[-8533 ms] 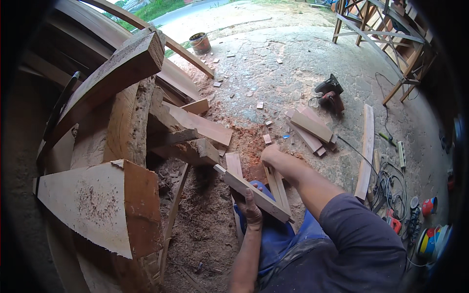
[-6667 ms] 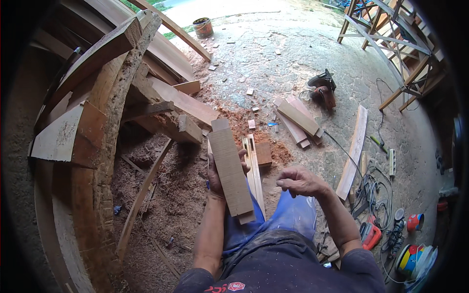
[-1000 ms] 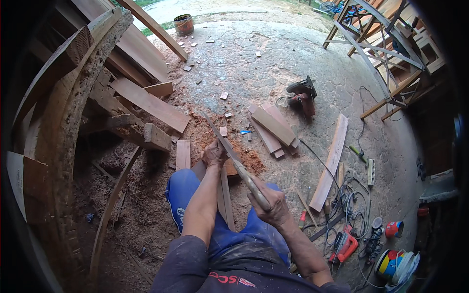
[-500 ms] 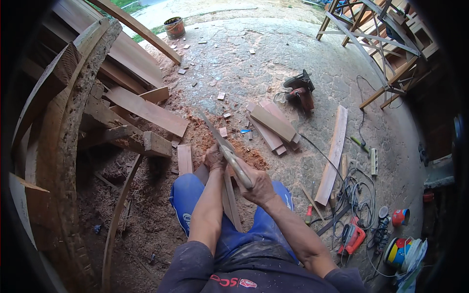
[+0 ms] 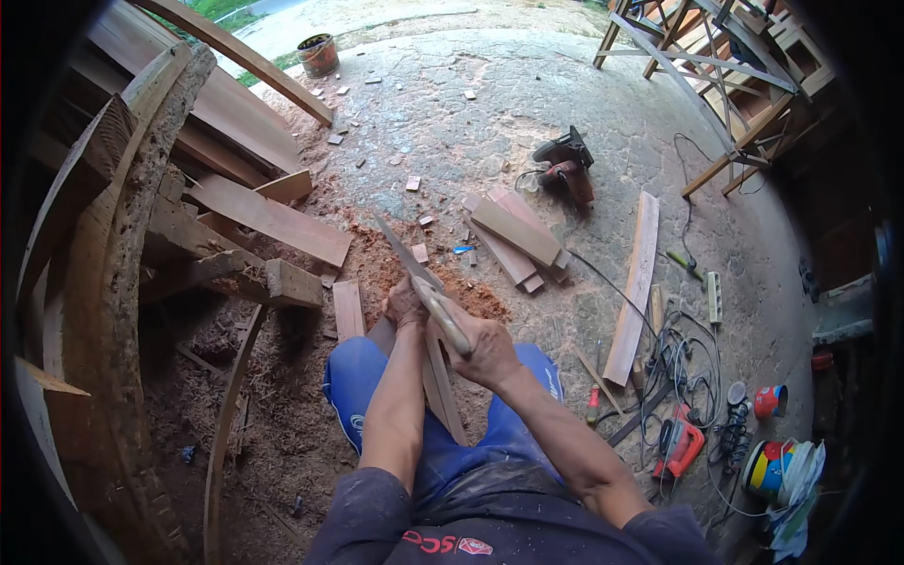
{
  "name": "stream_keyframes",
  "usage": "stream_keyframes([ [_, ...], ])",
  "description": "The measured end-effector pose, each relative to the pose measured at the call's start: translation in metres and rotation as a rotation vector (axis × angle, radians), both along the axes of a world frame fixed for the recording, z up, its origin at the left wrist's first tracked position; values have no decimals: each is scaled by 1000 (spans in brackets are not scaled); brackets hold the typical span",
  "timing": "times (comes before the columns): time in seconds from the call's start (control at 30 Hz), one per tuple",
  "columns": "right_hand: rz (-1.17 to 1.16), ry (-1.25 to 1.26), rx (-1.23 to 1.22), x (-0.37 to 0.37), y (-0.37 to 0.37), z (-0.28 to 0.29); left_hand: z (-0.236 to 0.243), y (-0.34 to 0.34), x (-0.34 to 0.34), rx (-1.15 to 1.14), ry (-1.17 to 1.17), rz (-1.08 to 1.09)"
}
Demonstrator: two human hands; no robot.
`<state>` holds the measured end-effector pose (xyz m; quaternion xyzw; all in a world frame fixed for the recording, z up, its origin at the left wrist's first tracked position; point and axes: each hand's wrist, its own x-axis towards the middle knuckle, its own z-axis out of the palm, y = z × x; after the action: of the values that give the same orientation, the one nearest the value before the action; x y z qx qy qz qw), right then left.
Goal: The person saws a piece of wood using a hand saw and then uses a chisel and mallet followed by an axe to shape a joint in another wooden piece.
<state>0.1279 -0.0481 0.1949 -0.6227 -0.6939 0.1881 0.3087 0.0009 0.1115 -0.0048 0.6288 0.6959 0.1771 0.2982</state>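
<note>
My right hand [image 5: 490, 356] is wrapped around the pale handle of a handsaw [image 5: 399, 250]. The saw's narrow blade points away from me and slants to the left. Just left of the handle, my left hand [image 5: 405, 306] is closed on a wooden board [image 5: 382, 335], close beside the blade. Part of that board is hidden by the hand and my knee. A long wooden strip [image 5: 439, 386] runs between my legs, below both hands. Exactly where the saw teeth meet the wood cannot be made out.
Sawdust [image 5: 476, 297] and small offcuts lie ahead. Stacked boards [image 5: 516, 235] and a circular saw [image 5: 568, 169] are at front right. A long plank [image 5: 633, 287], tangled cables, a red power tool [image 5: 678, 443] and a screwdriver [image 5: 593, 403] lie right. Heavy timbers [image 5: 122, 245] crowd the left.
The view has shifted slightly, so the surroundings sit a little further left. My right hand and the saw have moved slightly away from my body. My left hand keeps its grip.
</note>
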Motion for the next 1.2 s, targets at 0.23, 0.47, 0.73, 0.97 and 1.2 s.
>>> stream_keyframes([
  [0.23,79,-129,78,47,-149,75,9,-6,2,222,-3,37],
  [0.47,-9,-143,-223,-14,40,3,-15,4,-1,211,12,-23],
  [0.73,7,-131,95,48,-146,51,27,-9,19,223,-30,-62],
  [0.97,-21,-111,-327,-4,42,-40,-9,10,-2,133,-106,36],
  [1.2,98,-153,53,49,-160,55,22,-2,8,182,-130,48],
])
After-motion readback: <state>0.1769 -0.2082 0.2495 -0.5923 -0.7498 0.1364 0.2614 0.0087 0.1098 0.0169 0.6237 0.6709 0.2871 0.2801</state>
